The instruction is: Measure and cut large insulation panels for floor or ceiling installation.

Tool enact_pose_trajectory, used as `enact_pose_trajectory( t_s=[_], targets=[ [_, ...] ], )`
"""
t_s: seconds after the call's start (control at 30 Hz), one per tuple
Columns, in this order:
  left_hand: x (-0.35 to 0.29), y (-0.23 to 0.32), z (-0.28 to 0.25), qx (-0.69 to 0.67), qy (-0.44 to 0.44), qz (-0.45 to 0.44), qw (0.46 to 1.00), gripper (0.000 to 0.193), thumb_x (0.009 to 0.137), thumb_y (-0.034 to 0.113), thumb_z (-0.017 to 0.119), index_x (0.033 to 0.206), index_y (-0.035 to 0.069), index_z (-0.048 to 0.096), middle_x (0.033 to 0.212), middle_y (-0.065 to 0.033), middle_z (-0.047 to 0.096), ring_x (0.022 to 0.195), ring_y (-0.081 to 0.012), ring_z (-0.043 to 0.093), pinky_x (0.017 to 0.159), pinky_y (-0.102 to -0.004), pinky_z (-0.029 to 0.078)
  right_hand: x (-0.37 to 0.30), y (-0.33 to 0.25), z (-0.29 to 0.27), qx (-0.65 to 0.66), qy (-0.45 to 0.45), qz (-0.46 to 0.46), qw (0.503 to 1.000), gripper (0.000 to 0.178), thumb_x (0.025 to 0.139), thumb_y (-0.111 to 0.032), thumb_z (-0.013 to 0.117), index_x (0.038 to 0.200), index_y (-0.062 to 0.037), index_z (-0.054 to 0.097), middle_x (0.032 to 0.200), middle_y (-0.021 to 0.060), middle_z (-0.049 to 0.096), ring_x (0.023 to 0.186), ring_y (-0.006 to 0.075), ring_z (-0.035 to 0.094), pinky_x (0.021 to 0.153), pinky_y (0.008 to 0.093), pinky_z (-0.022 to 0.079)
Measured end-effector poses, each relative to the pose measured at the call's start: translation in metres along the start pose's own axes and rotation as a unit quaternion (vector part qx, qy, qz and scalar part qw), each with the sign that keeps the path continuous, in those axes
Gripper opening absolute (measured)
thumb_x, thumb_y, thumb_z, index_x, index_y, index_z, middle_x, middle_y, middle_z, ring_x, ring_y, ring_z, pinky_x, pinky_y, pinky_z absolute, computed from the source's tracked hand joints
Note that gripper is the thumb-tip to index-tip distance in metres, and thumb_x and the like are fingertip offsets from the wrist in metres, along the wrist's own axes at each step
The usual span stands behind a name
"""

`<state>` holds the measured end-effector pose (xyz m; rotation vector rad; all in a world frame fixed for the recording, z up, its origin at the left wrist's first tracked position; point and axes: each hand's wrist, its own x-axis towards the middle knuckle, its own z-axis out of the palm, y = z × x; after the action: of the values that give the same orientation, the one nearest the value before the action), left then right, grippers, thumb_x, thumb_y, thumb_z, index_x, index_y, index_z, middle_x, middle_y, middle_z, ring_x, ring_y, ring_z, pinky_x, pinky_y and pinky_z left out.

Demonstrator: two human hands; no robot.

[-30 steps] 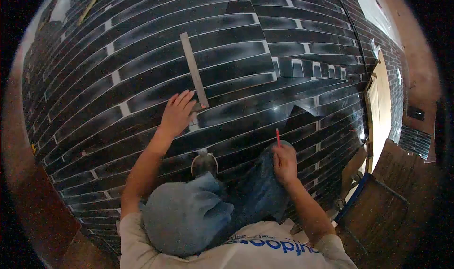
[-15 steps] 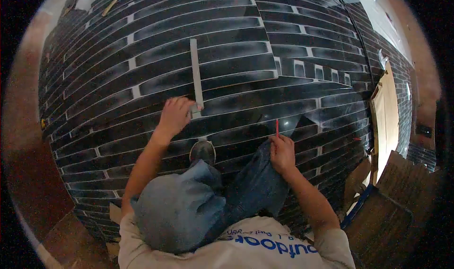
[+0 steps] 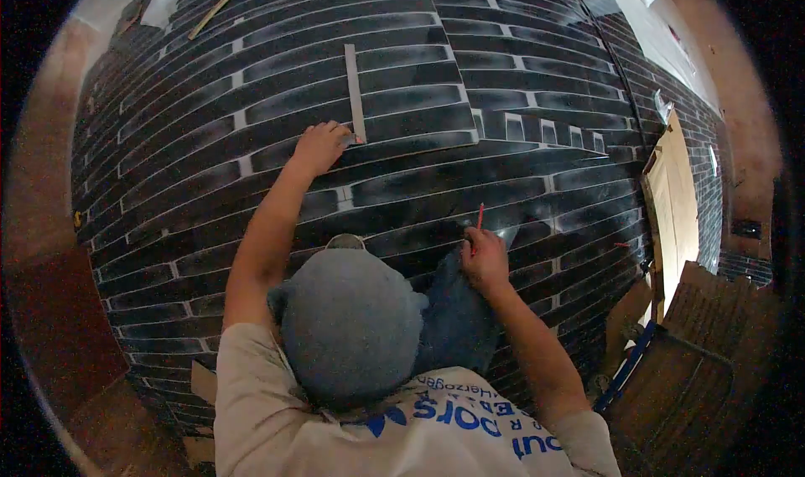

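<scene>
We see the ruler (image 3: 355,95), a pale, narrow strip, lying on a dark, brick-patterned sheet (image 3: 411,75), with its near end close to the sheet's lower edge. Its long axis points away from our body, the far end leaning slightly left, so it crosses the sheet's white lines instead of following them.

Our left hand (image 3: 323,147) is much the nearer one: it reaches in from the left with fingers closed on the ruler's near end. From that grip the blade runs forward and a little to the right. The thumb's underside is hidden from us.

Our right hand (image 3: 486,261) stays well apart, lower and to the right, closed around a red pencil (image 3: 480,217) whose upper end points forward; a gap of dark surface separates it from the ruler.

Nearer our body, we see a bent knee (image 3: 350,318) between the forearms. Farther out, a hammer (image 3: 215,14) lies at the upper left and cardboard (image 3: 673,196) at the right.
</scene>
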<state>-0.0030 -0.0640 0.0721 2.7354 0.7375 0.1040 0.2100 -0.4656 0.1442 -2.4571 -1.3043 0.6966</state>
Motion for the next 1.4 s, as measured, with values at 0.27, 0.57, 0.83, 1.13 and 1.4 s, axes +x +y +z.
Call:
enact_pose_trajectory(
  t_s=[0.27,0.57,0.83,1.13,1.4],
  targets=[
    [0.077,-0.067,0.011,0.022,0.015,-0.06,0.998,0.071,0.093,0.054,0.068,0.152,0.018,0.049,0.164,-0.0085,0.039,0.152,-0.0307,0.033,0.124,-0.0543,0.025,0.015,0.012,0.013,-0.034,0.04,0.003,0.999,0.031,0.088,-0.014,0.069,0.118,-0.0078,0.071,0.11,0.0206,0.07,0.107,0.0412,0.064,0.097,0.0503,0.049],
    [0.125,-0.091,0.021,0.081,-0.047,0.035,0.995,0.098,0.088,0.076,0.058,0.163,0.017,0.032,0.172,-0.0048,0.021,0.158,-0.0281,0.019,0.129,-0.0568,0.012,0.034,0.002,0.011,-0.107,-0.016,0.041,0.993,0.028,0.088,-0.011,0.067,0.115,-0.0076,0.071,0.11,0.0184,0.07,0.109,0.0389,0.063,0.1,0.049,0.046],
    [0.134,-0.109,0.037,0.024,0.038,0.052,0.998,0.108,0.085,0.08,0.059,0.163,0.011,0.03,0.17,-0.0082,0.026,0.156,-0.0296,0.025,0.128,-0.0584,0.015,0.055,-0.011,0.015,-0.15,-0.078,0.041,0.985,0.034,0.085,-0.017,0.069,0.119,-0.0113,0.072,0.11,0.0154,0.073,0.109,0.035,0.065,0.098,0.0525,0.048],
    [0.159,-0.116,0.034,0.016,0.032,0.06,0.998,0.107,0.084,0.077,0.064,0.161,0.011,0.033,0.17,-0.0071,0.027,0.156,-0.0267,0.026,0.127,-0.0562,0.019,0.068,-0.024,0.009,-0.143,-0.134,0.08,0.977,0.037,0.087,-0.021,0.068,0.123,-0.0115,0.068,0.112,0.0176,0.07,0.116,0.0382,0.061,0.105,0.0534,0.044],
    [0.158,-0.115,0.032,-0.008,0.04,0.05,0.998,0.109,0.081,0.079,0.065,0.159,0.008,0.037,0.169,-0.0098,0.03,0.155,-0.0286,0.029,0.127,-0.0561,0.02,0.076,-0.026,0.004,-0.14,-0.156,0.084,0.974,0.035,0.087,-0.016,0.068,0.122,-0.0113,0.069,0.12,0.0175,0.067,0.117,0.0373,0.06,0.104,0.0495,0.043]
  ],
)
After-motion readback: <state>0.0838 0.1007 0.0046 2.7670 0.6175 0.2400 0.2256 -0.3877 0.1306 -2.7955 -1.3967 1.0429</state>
